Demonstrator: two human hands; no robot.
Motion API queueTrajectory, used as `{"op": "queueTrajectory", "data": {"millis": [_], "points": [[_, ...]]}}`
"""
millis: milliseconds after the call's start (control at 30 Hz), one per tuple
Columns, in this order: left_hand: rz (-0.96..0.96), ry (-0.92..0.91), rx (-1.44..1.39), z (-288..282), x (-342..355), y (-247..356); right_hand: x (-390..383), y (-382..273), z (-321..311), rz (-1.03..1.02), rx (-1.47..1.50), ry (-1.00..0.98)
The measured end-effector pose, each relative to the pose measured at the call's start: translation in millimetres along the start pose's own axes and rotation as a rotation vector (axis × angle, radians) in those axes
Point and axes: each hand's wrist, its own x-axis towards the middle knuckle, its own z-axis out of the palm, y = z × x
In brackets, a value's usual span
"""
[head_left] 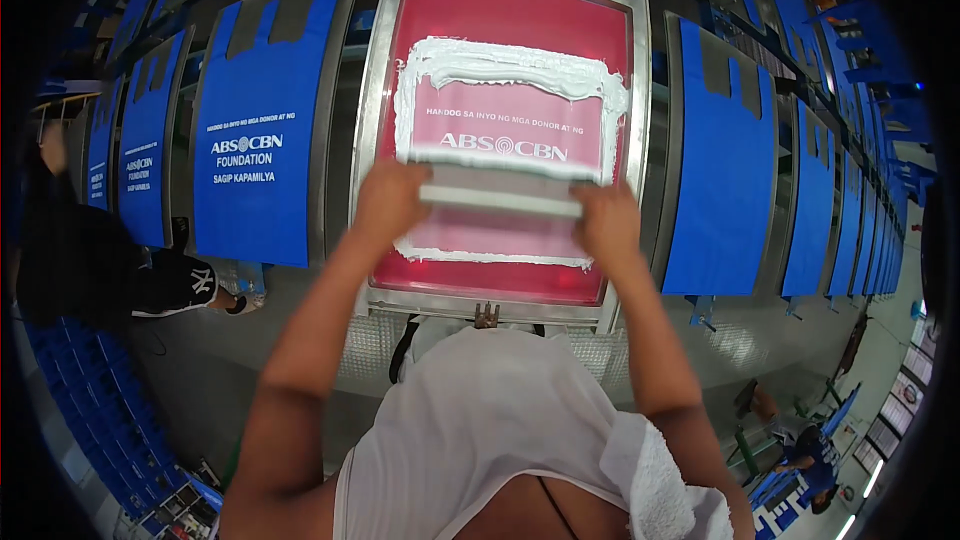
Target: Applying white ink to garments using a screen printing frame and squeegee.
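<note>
Both my hands grip a wide squeegee (500,202) laid across a screen printing frame (378,120). My left hand (393,198) is closed round its left end, and my right hand (607,220) round its right end. The squeegee is slightly blurred. Under it lies the frame's red mesh (480,282), with a paler pink stencil area showing white lettering. Thick white ink (520,70) is banked along the top of that area, with smears down both sides and along the bottom. A ridge of ink runs along the squeegee's far edge.
Blue cut bag panels lie on boards in rows: a printed panel (255,125) to the left, an unprinted one (722,160) to the right. Metal clamps (486,315) sit at the frame's near and far edges. Another person (95,260) is at left; one more (815,460) is at lower right.
</note>
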Motion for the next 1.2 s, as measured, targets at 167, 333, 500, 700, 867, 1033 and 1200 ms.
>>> {"op": "queueTrajectory", "data": {"millis": [167,333,500,700,867,1033,1200], "points": [[-0.076,-0.044,0.09,-32,128,-30,133,28,-38,0.067,-0.088,-0.109],[-0.115,-0.071,0.086,-62,157,-31,183,52,-59,-0.048,-0.054,-0.162],[0.056,0.55,0.09,-89,96,-14,206,48,-101,-0.09,0.012,-0.189],[-0.315,-0.81,-0.53,37,-128,27,227,64,-65,-0.115,-0.082,-0.281],[-0.548,-0.579,-1.162,117,-191,81,222,22,-72,-0.168,-0.007,-0.256],[-0.492,-0.641,-1.358,102,-182,78,223,10,-60,-0.148,-0.039,-0.171],[-0.429,-0.639,-1.333,83,-176,93,175,-17,-73,-0.115,-0.075,-0.154]]}}
